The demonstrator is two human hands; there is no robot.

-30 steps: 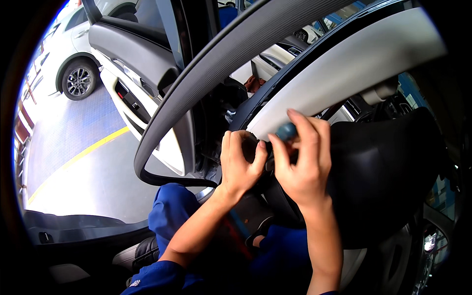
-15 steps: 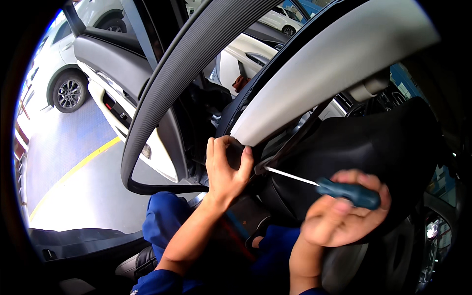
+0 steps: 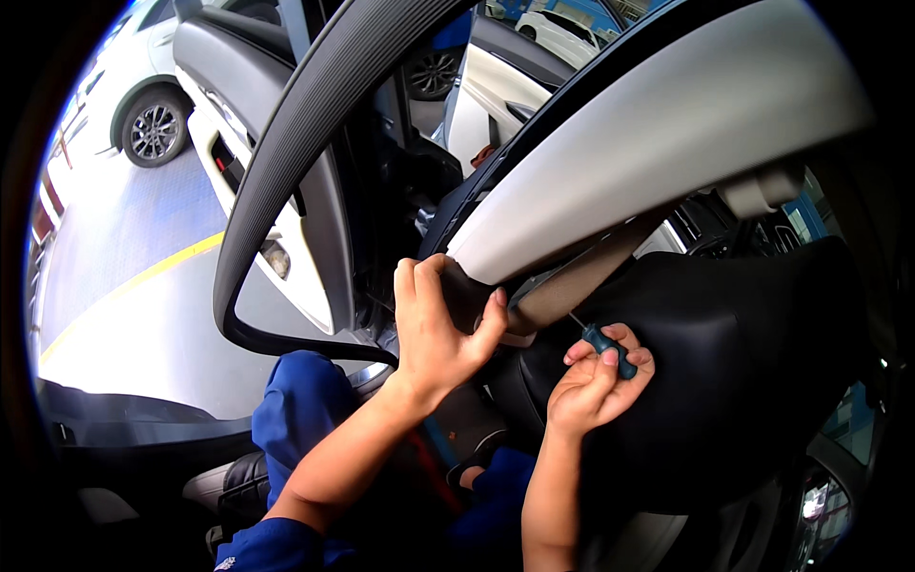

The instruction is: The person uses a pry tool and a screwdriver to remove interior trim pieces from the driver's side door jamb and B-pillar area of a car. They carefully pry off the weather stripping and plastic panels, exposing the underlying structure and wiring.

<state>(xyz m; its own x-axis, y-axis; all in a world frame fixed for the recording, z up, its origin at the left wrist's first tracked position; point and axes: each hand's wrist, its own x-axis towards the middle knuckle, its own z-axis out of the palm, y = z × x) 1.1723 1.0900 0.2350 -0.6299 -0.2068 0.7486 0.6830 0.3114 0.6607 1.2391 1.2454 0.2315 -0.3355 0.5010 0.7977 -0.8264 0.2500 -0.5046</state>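
Right hand (image 3: 600, 381) gripping a teal-handled screwdriver (image 3: 598, 337) beside a car's pale pillar trim (image 3: 648, 143).
The screwdriver's shaft points at the brown seat belt (image 3: 583, 283), above the black seat (image 3: 734, 353); the left hand (image 3: 434, 334) curls at the trim's lower end, its grip hidden. Beyond stand an open car door (image 3: 224, 62) and a white car (image 3: 133, 81).

The screwdriver (image 3: 598, 337) is right of the left hand (image 3: 431, 334).
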